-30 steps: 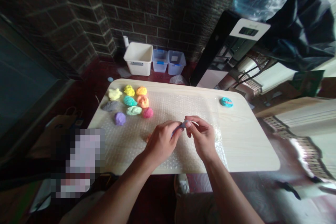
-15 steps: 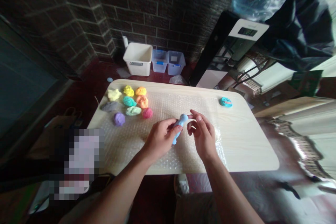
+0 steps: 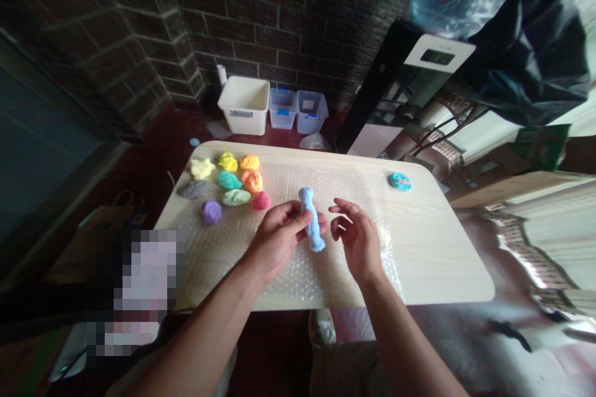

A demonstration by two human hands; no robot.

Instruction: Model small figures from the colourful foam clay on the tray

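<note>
Turned and shifted slightly left since half a second ago, the light blue clay-like piece now shows its whole length, and the right grip, whose fingers were close by its upper end, stands apart from it.

From the left, soft lumps sit clustered on the far left part of the bench: a grey lump, a pale yellow lump and a purple lump, then a bright yellow lump, a teal lump and a pale green lump, then two orange ones and a pinkish red lump. Beyond the bench, a white bin stands on the floor.

Next comes the left grip, closed on the blue piece, thumb across its near face and fingertips showing past its right side. It is held over the bubble wrap, nearly upright, its top leaning left, both ends wider than the middle.

Just right of it, the right grip is half open with curled fingers and holds nothing. Well apart, farther right, a round blue piece with an orange stripe lies on bare bench.
</note>
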